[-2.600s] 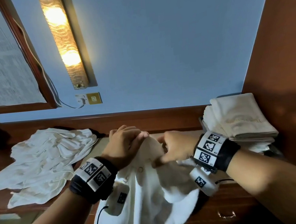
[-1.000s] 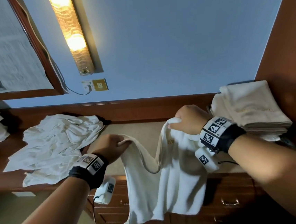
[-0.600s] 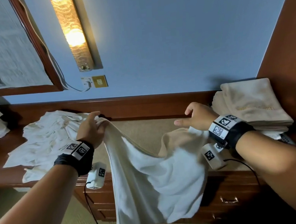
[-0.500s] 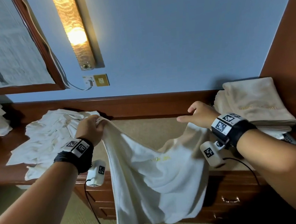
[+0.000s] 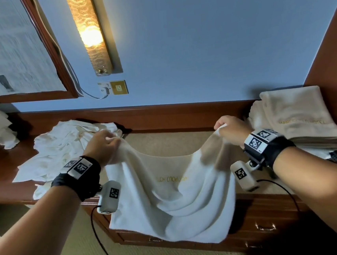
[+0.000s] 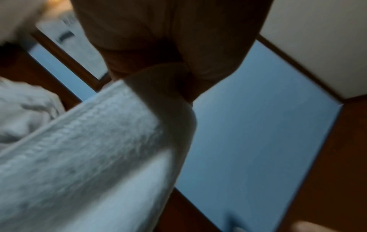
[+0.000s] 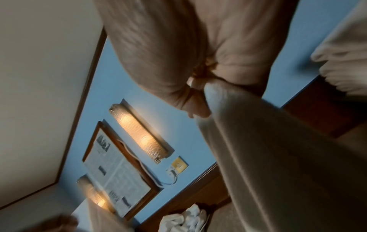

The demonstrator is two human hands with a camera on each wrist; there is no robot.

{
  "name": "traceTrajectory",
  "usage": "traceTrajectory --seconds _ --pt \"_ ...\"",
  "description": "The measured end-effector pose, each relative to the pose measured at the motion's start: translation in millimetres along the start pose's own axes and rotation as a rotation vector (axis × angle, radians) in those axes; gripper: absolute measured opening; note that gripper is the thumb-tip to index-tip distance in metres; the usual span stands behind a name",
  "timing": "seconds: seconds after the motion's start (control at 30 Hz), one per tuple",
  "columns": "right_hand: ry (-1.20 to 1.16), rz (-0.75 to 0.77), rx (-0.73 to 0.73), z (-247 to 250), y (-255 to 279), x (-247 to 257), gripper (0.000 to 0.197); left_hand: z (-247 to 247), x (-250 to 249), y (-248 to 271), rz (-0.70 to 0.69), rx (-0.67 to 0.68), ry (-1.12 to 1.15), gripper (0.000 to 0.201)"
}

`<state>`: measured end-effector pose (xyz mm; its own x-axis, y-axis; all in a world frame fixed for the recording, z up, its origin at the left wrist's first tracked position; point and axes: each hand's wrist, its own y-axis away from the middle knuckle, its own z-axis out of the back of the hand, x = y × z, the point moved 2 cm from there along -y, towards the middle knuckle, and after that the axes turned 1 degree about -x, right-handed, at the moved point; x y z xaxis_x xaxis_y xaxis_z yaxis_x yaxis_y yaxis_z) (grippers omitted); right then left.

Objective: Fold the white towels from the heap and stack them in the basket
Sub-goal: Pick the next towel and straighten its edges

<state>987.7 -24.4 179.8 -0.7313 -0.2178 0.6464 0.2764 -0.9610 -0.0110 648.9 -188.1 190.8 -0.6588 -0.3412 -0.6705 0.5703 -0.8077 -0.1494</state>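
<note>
**Head view: towel stretched between two hands over the dresser**

Head camera shows the left hand and right hand each pinching a top corner of a white towel, which sags between them and hangs over the dresser front. At 10 o'clock lies the heap; at 2 o'clock the folded stack, hiding most of its basket. A wall lamp glows at 12 o'clock. Only the right wrist view shows the thumb clamped on cloth and a second lamp; the left wrist view is blurred.
</note>
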Motion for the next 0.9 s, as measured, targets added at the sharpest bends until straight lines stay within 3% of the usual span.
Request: traceTrajectory --seconds 0.13,0.2,0.23,0.27,0.33,0.4,0.47,0.57,0.63,0.7,0.8,0.9 --pt "0.040 0.172 0.130 -20.8 15.9 23.2 0.020 -5.8 -52.8 29.5 -0.129 0.286 0.404 0.025" --pt "0.132 0.240 0.228 -29.9 27.4 32.7 0.011 -4.8 -72.6 37.9 -0.097 0.333 0.579 0.023" --pt "0.224 0.281 0.306 -32.6 37.4 37.2 0.025 -4.5 -79.6 39.9 -0.079 0.333 0.646 0.023" --pt "0.269 0.325 0.398 -36.1 46.1 39.6 0.051 -5.4 -85.5 40.8 -0.071 0.331 0.701 0.024" --pt "0.152 0.352 0.569 -40.0 70.4 52.8 0.092 -10.8 -96.6 43.7 -0.060 0.330 0.773 0.025" --pt "-0.004 0.400 0.598 -45.0 91.3 67.2 0.107 -19.4 -108.1 50.6 -0.060 0.364 0.807 0.023" --pt "-0.005 0.451 0.416 -52.8 97.5 72.9 0.093 -27.6 -119.9 59.6 -0.063 0.422 0.825 0.021" --pt "-0.093 0.290 0.139 -50.3 92.9 61.8 0.039 -30.9 -132.4 68.6 -0.090 0.520 0.861 0.020" --pt "-0.220 0.258 0.037 -42.0 92.1 52.1 0.019 -27.9 -135.0 68.6 -0.132 0.599 0.883 0.022" --pt "-0.297 0.258 0.001 -32.5 95.8 51.1 0.014 -23.5 -132.3 63.4 -0.192 0.640 0.942 0.026" --pt "-0.365 0.276 0.016 -21.8 104.6 57.9 0.019 -26.8 -113.3 48.0 -0.209 0.576 1.012 0.029" --pt "-0.439 0.314 -0.042 -11.7 109.7 63.4 0.020 -52.7 -92.0 55.8 -0.214 0.731 0.873 0.047"
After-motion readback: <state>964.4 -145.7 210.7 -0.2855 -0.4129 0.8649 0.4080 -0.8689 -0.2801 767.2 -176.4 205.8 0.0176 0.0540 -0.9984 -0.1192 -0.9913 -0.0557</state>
